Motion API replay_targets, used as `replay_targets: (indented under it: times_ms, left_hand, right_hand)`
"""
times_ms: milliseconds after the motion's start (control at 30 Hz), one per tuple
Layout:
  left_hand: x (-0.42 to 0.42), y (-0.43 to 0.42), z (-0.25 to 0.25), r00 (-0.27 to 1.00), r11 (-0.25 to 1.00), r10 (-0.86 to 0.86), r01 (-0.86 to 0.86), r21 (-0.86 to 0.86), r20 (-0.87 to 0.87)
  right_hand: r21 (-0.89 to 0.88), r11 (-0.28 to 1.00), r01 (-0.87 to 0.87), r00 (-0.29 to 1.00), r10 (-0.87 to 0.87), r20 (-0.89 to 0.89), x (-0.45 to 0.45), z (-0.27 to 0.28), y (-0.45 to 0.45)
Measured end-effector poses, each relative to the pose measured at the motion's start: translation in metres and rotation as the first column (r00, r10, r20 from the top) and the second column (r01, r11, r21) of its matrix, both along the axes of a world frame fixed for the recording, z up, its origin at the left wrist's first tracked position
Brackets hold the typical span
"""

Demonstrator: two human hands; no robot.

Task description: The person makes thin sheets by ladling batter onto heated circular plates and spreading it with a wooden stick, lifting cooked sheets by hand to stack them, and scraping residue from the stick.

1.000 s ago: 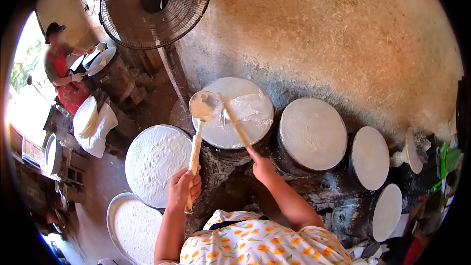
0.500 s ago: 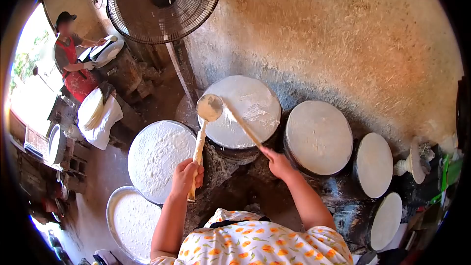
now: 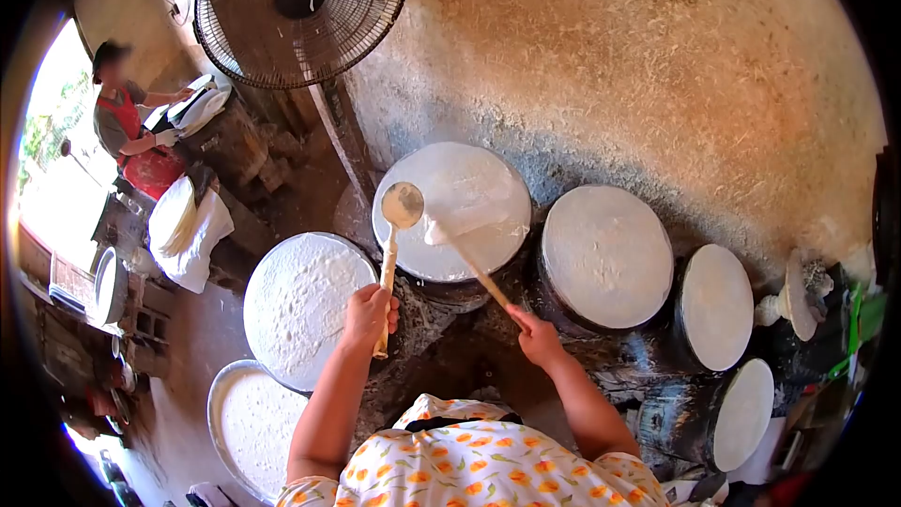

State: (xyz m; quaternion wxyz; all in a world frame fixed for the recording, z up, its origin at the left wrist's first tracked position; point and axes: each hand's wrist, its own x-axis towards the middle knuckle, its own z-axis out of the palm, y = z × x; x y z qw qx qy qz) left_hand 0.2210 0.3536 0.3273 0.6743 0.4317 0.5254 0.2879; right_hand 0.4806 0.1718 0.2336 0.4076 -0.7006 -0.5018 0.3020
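Note:
My left hand [image 3: 369, 315] is closed around the pale handle of a ladle [image 3: 403, 206], whose round bowl is over the left edge of the rear white-topped drum [image 3: 469, 164]. Closed on a thin wooden stick [image 3: 483, 280], my right hand [image 3: 538, 336] is in front of that drum. The stick's far end meets a white strip of batter or dough on the drum's top. Left of my left hand is another round top covered in bumpy white batter [image 3: 305, 305]. Below it lies a wide basin of white batter [image 3: 258, 422].
More white-topped drums [image 3: 608, 258] curve round to the right along the wall. A large fan [image 3: 300, 14] stands at the back left. A person in a red apron [image 3: 141, 136] works at another drum [image 3: 221, 136] on the far left, near stacked white rounds [image 3: 173, 216].
The stick's far end has moved away from the ladle bowl, rightward and down across the rear drum. A thick white strip now shows beside its tip. My right hand has shifted right and down.

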Motion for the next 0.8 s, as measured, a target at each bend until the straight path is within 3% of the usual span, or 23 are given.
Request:
replay_targets:
  times_ms: [67,167,233,300,367,400,433,500,533,567,667,700,767,800]
  left_hand:
    - [0.004,-0.001,-0.008,0.998,1.0,-0.012,0.014,0.028,-0.062]
    - [0.006,-0.009,-0.008,0.99,0.997,-0.035,0.043,0.057,-0.135]
    - [0.008,-0.02,0.002,0.975,0.995,-0.096,0.099,0.005,-0.198]
    - [0.011,-0.035,0.004,0.985,0.998,-0.06,0.06,-0.007,-0.159]
    - [0.011,-0.052,0.019,0.998,0.973,0.041,-0.029,-0.228,0.047]
    - [-0.001,-0.049,-0.004,0.941,0.925,0.14,-0.014,-0.379,0.307]
    - [-0.013,-0.048,-0.001,0.94,0.924,0.142,-0.014,-0.382,0.309]
    - [-0.037,-0.051,0.015,0.675,0.795,0.334,0.174,-0.582,0.658]
    - [-0.049,-0.058,0.032,0.684,0.836,0.283,0.167,-0.523,0.672]
    - [-0.058,-0.067,0.05,0.694,0.872,0.233,0.162,-0.463,0.681]
    - [-0.062,-0.089,0.069,0.785,0.923,0.191,0.061,-0.381,0.589]
    - [-0.063,-0.094,0.07,0.811,0.936,0.177,0.036,-0.35,0.557]
    - [-0.068,-0.088,0.062,0.77,0.918,0.184,0.087,-0.387,0.611]
    - [-0.071,-0.084,0.056,0.634,0.862,0.233,0.216,-0.458,0.737]
  right_hand:
    - [0.147,0.978,0.15,0.987,-0.156,0.032,0.008,-0.021,0.008]
    - [0.129,0.981,0.142,0.99,-0.139,-0.03,0.0,-0.028,0.01]
    - [0.092,0.995,-0.034,0.999,0.035,-0.011,-0.02,-0.014,-0.001]
    - [0.062,0.996,-0.059,0.977,0.071,-0.2,-0.04,-0.025,-0.009]
    - [0.034,0.997,-0.074,0.965,0.081,-0.25,-0.056,-0.013,-0.012]
    - [0.013,0.997,-0.082,0.95,0.083,-0.301,-0.061,-0.006,-0.015]
    - [0.01,0.996,-0.084,0.95,0.083,-0.3,-0.06,-0.001,-0.017]
    - [0.038,0.998,-0.057,0.95,0.066,-0.306,-0.056,0.012,-0.018]
    - [0.216,0.976,-0.043,0.99,0.071,-0.125,-0.054,0.027,-0.015]
    - [0.211,0.977,-0.041,0.99,0.069,-0.125,-0.051,0.044,-0.015]
    - [0.184,0.981,-0.061,0.969,0.014,0.248,-0.047,0.081,-0.016]
    - [0.181,0.981,-0.066,0.967,0.018,0.253,-0.045,0.077,-0.013]
    - [0.355,0.934,0.053,0.962,-0.143,0.233,-0.037,0.051,-0.003]
    - [0.268,0.954,0.133,0.975,-0.174,0.138,-0.032,0.036,-0.001]
